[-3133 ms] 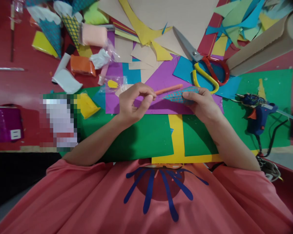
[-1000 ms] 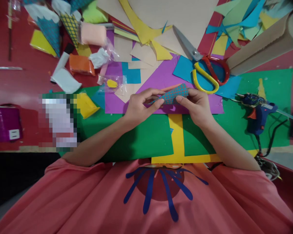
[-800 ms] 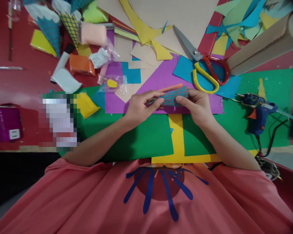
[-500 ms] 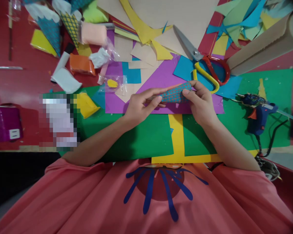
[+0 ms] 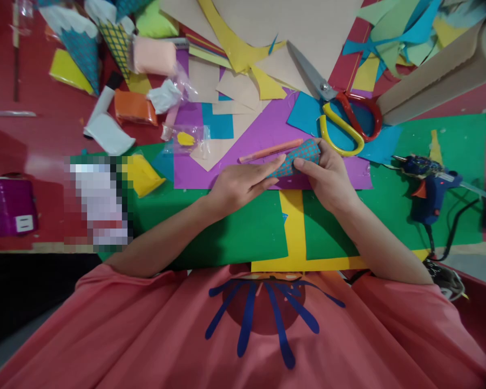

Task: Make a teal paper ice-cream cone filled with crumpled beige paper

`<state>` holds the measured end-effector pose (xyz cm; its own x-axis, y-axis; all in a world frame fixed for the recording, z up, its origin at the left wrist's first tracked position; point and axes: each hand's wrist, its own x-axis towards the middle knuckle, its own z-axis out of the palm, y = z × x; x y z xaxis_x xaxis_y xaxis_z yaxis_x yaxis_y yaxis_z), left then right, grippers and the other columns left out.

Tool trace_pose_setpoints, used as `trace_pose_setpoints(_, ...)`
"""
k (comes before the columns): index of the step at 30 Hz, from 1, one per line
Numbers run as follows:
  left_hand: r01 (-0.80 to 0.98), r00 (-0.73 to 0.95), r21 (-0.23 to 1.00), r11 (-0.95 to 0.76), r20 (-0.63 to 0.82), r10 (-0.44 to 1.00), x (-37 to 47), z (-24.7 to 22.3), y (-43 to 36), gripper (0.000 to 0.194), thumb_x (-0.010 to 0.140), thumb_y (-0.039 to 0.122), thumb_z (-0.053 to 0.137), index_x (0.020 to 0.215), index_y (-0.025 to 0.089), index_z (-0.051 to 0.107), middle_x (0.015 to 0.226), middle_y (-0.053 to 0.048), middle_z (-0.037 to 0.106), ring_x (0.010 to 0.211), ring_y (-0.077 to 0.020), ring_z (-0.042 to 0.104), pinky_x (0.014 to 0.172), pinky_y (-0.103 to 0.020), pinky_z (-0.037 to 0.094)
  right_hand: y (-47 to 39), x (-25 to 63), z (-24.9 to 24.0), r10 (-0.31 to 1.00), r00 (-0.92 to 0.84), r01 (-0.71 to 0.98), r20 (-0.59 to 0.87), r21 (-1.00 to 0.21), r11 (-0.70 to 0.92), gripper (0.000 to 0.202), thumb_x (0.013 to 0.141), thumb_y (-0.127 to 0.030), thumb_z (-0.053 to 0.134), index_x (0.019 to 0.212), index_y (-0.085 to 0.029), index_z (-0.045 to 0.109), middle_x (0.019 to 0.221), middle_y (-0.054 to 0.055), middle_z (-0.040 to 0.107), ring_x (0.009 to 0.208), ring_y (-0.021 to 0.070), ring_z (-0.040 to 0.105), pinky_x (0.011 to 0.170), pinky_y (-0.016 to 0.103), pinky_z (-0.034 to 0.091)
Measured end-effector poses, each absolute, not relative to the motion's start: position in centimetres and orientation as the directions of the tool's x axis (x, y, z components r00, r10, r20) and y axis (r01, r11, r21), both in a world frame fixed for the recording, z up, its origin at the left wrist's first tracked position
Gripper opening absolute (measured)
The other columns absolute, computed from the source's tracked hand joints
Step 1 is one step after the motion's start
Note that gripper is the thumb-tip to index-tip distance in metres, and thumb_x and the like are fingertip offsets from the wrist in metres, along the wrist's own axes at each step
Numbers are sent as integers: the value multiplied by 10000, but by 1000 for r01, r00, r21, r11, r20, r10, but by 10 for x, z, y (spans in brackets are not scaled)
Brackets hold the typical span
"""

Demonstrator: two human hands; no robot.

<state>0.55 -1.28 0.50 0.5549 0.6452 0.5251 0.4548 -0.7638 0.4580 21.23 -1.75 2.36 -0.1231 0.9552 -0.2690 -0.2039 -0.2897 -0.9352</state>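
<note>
A blue paper cone [image 5: 308, 153] with an orange grid drawn on it lies slantwise between my two hands. My right hand [image 5: 331, 172] grips its wider end, thumb on the near face and fingers behind. Around the narrow end my left hand [image 5: 238, 186] is closed with its fingers fairly straight, hiding the tip. Just beyond the hands, an orange marker [image 5: 273, 150] rests on a purple sheet [image 5: 235, 172].
Large scissors [image 5: 328, 94] lie past my right hand. A blue glue gun [image 5: 429, 189] with a cord sits at the right on the green sheet [image 5: 227, 237]. Finished-looking paper cones [image 5: 81, 48], clay packs [image 5: 135, 107] and a phone-like blurred item [image 5: 101, 200] are at the left.
The orange marker, earlier mostly behind the cone and hands, now shows on the purple sheet. My left hand has shifted right along the cone, its fingers straighter, and the cone tilts more.
</note>
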Motion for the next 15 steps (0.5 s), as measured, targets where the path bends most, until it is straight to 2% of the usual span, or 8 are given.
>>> trace_pose_setpoints(4, 439, 557, 366, -820, 606, 568, 5, 5, -12, 380, 1017, 313, 515, 1368, 179, 575, 1053, -52, 792, 834, -110, 762, 777, -171, 533, -17, 213, 25, 943, -163, -218, -292, -921, -323, 482, 661, -483, 864, 922, -263, 523, 838, -52, 661, 813, 155, 677, 869, 360, 597)
trace_pose_setpoints(8, 432, 565, 329, -839, 627, 537, 3, 6, -11, 346, 1006, 299, 540, 1326, 184, 602, 1000, -37, 799, 818, -114, 764, 765, -185, 544, -16, 215, 26, 928, -201, -221, -313, -909, -354, 470, 662, -470, 865, 927, -264, 537, 848, -38, 655, 904, 185, 684, 939, 401, 577)
trace_pose_setpoints(15, 395, 587, 410, -822, 576, 569, -3, 4, -8, 361, 953, 345, 625, 1310, 294, 616, 1085, -13, 789, 923, -139, 770, 830, -210, 589, -16, 216, 26, 908, -261, -213, -328, -898, -386, 447, 677, -467, 858, 912, -248, 547, 790, -45, 634, 829, 169, 675, 917, 389, 572)
